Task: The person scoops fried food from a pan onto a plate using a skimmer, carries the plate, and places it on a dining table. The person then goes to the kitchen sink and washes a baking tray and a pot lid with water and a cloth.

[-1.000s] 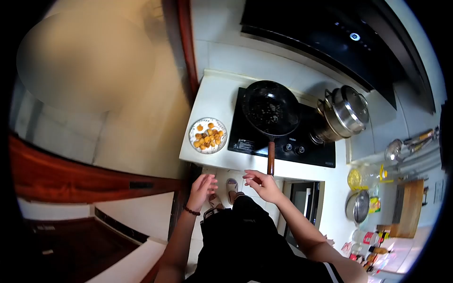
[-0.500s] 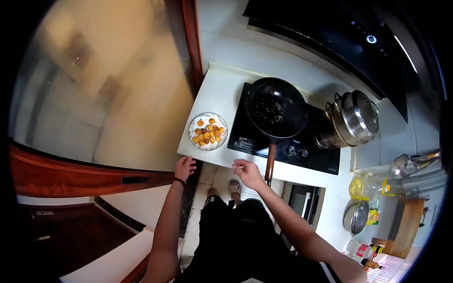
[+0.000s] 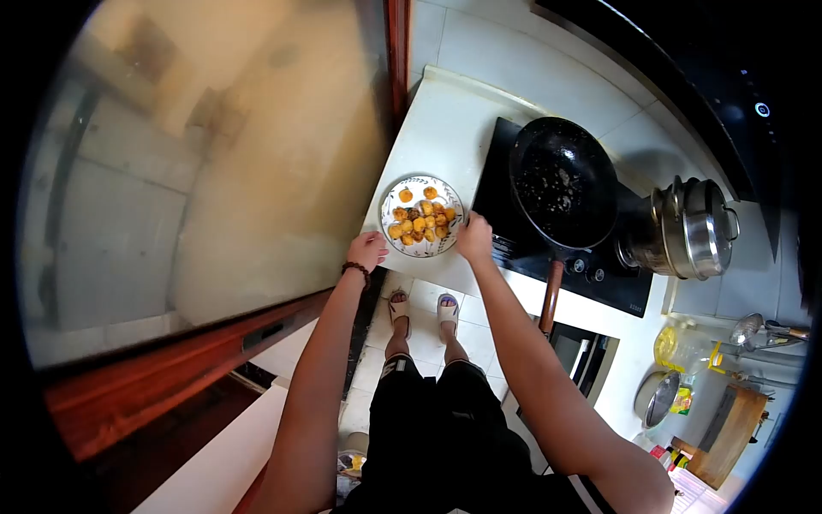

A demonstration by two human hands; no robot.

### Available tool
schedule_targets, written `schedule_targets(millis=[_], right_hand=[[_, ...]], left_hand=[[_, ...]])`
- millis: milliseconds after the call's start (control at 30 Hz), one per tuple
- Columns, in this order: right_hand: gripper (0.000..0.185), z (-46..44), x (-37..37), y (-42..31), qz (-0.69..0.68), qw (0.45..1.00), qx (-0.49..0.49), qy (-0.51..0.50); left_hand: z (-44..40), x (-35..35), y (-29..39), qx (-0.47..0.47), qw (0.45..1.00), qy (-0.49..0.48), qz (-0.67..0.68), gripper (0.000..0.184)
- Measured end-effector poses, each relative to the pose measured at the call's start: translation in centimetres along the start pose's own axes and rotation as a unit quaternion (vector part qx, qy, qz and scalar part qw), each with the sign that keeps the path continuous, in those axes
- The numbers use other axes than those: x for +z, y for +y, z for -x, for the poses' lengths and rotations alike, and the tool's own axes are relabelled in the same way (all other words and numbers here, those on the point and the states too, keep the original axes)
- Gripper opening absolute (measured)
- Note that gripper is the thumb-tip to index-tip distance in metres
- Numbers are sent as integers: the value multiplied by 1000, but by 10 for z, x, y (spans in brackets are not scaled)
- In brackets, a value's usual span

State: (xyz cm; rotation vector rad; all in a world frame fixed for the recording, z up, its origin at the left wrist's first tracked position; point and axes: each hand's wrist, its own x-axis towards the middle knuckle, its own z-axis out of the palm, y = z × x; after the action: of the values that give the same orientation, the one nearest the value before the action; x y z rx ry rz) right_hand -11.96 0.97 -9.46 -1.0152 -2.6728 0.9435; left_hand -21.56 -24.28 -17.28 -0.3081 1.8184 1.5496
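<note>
A white patterned plate (image 3: 421,248) with several browned round pieces of food (image 3: 423,221) rests on the white counter. My right hand (image 3: 474,237) is at the plate's right rim, its fingers closed on the edge. On the opposite side, my left hand (image 3: 368,249), with a beaded bracelet at the wrist, is beside the lower left rim, fingers curled; whether they touch the plate is unclear. Right of the plate, a black wok (image 3: 565,184) with oily residue sits on the black cooktop (image 3: 497,184), its wooden handle pointing toward me.
Stacked steel pots (image 3: 695,230) stand at the cooktop's right end. Farther right are an oil bottle (image 3: 668,347), a metal bowl (image 3: 658,399), hanging ladles and a wooden board (image 3: 728,437). A frosted glass door with a red wooden frame (image 3: 184,364) is at left.
Both hands have moved forward from the counter's front edge to the two sides of the plate. My right hand has closed at its rim. The view has shifted, and the plate appears nearer.
</note>
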Motion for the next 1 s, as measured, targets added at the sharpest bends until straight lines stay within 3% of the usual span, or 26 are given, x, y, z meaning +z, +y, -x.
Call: schedule_targets(millis=[167, 233, 300, 400, 533, 667, 833, 1000], right_hand=[[22, -35, 14, 12, 48, 999, 13, -8], [23, -43, 19, 15, 47, 998, 40, -14], [20, -51, 24, 28, 41, 999, -8, -27], [16, -44, 21, 34, 46, 998, -25, -46], [14, 3, -20, 3, -26, 999, 14, -16], [14, 71, -66, -19, -74, 997, -17, 22], [12, 168, -129, -40, -153, 988, 0, -12], [10, 217, -139, -25, -169, 982, -42, -78]], left_hand=[[-35, 13, -5, -13, 999, -18, 27, 30], [-40, 16, -3, 16, 1000, -9, 20, 25], [-45, 16, -9, 30, 1000, -9, -2, 22], [-51, 17, -18, 127, 990, 35, -41, 18], [25, 10, 31, 137, 989, 32, -39, 20], [110, -5, 53, 156, 985, -12, -75, 21], [240, -16, 49, 208, 978, 2, -29, 22], [313, -20, -5, 200, 979, 31, 31, 23]])
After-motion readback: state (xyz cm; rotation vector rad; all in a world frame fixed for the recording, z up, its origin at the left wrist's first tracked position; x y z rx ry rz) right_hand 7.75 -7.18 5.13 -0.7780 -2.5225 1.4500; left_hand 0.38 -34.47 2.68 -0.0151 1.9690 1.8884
